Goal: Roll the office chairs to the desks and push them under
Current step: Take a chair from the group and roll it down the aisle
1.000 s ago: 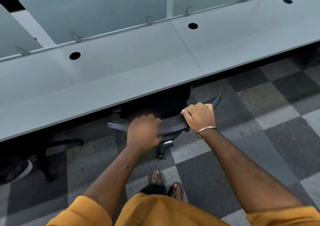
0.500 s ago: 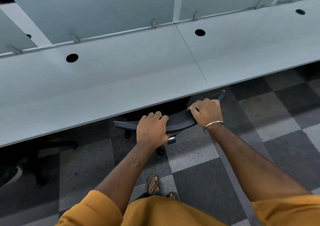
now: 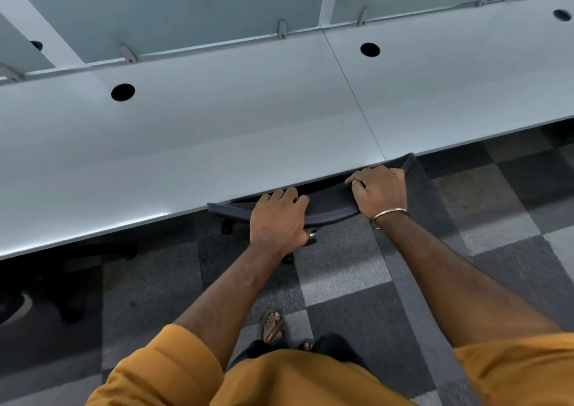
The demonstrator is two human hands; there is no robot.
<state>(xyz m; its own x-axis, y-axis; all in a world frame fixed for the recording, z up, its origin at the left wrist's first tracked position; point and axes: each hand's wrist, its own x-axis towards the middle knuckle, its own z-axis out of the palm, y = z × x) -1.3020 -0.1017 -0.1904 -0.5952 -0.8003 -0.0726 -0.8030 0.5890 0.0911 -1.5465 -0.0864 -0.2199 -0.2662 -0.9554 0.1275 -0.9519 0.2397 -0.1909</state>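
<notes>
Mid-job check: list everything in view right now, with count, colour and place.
office chair: one, dark grey, top of its backrest at the desk edge, the rest hidden beneath
desks: two, white, side by side across the view
cable holes: three round black ones plain on the desktops
divider panels: pale grey, behind the desks
carpet tiles: grey checkered floor
second chair base: dark, under the desk at left
bangle: one, metal, right wrist
left hand: grips the backrest
right hand: grips the backrest
sandalled feet: bottom centre
</notes>
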